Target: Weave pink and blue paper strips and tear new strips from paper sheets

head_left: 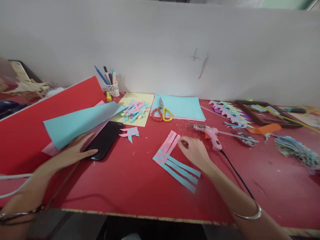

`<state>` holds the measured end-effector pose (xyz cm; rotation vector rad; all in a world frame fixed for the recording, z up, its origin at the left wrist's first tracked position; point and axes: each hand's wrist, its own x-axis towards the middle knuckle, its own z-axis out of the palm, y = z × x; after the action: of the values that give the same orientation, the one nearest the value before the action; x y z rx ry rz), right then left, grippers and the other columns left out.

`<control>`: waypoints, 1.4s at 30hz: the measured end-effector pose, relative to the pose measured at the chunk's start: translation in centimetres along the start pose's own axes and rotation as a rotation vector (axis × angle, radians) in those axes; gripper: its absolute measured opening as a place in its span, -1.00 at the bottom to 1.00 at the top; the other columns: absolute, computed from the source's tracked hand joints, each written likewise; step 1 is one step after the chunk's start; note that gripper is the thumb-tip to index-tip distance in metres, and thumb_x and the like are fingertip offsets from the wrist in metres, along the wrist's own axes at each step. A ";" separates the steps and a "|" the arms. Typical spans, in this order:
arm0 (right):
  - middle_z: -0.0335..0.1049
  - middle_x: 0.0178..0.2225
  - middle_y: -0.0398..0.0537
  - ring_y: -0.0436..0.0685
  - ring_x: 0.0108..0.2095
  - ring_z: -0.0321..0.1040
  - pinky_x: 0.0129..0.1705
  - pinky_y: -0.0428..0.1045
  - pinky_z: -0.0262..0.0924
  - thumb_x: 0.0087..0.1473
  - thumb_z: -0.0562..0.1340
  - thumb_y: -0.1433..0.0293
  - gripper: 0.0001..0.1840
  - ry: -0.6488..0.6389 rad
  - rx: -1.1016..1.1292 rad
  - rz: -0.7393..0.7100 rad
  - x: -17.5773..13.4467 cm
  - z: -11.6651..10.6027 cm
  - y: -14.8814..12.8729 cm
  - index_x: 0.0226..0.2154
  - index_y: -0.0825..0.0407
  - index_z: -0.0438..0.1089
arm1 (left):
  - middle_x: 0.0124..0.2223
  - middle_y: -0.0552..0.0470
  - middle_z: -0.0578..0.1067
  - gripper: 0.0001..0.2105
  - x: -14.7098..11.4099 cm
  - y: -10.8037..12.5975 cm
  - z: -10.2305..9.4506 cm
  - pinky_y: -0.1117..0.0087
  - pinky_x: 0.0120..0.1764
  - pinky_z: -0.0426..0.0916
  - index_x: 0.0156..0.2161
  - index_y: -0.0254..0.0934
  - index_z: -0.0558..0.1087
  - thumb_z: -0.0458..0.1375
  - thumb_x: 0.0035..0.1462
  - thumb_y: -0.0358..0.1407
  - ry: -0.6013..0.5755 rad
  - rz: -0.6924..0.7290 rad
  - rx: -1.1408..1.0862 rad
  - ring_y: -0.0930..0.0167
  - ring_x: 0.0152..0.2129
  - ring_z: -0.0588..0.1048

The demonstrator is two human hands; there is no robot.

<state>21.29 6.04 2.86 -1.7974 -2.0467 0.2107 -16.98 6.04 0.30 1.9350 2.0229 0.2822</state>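
Observation:
A woven piece of pink and light blue paper strips (162, 156) lies on the red table, its loose ends fanned out. My right hand (195, 150) is closed in a pinch at the tip of one pink strip. My left hand (78, 146) lies stretched out, its thumb at the edge of a black phone (106, 141) and its fingers against the blue sheet (82, 121) and the pink sheet under it. Just beyond the phone is a small woven piece (131, 132) with short ends. To the right of my right hand rests a pink glue gun (207, 131).
Scissors (162, 111) lie on blue paper (182, 106). Cut strips (136, 110) are heaped on a yellow sheet (142, 121). A pen cup (113, 89) stands by the wall. A red board (22, 136) leans at left; a brown frame (287, 124) lies at right.

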 end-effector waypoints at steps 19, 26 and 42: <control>0.24 -0.66 -0.16 -0.04 -0.63 0.08 -0.57 -0.13 -0.21 -0.05 0.02 0.36 -0.77 -0.032 -0.034 -0.002 0.2 0.1 0.3 -0.64 0.04 0.23 | 0.08 -0.01 0.26 -0.50 -0.7 9.0 -0.7 0.35 -0.02 0.17 -0.03 -0.22 0.26 -0.18 0.03 0.03 0.098 0.201 -0.263 0.29 0.01 0.22; 0.31 -0.61 -0.13 -0.02 -0.59 0.16 -0.56 -0.13 -0.19 -0.03 0.01 0.36 -0.77 -0.023 -0.066 0.019 0.2 -0.1 0.4 -0.58 0.05 0.29 | -0.15 -0.15 0.39 -0.51 -1.0 18.6 2.8 0.23 -0.22 0.28 -0.19 -0.32 0.37 -0.05 -0.02 0.06 -0.082 0.464 0.155 0.19 -0.22 0.39; 0.21 -0.66 -0.17 -0.05 -0.63 0.05 -0.56 -0.14 -0.21 -0.05 0.02 0.35 -0.78 -0.026 -0.065 0.030 0.2 0.3 0.4 -0.62 0.04 0.24 | -0.26 0.00 0.33 -0.66 -0.7 18.7 5.6 0.30 -0.26 0.24 -0.38 -0.28 0.27 0.13 -0.13 -0.03 -0.073 0.566 0.003 0.32 -0.28 0.32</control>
<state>21.49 6.30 2.48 -1.8745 -2.0675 0.1797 2.48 6.01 1.98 2.4451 1.3924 0.3299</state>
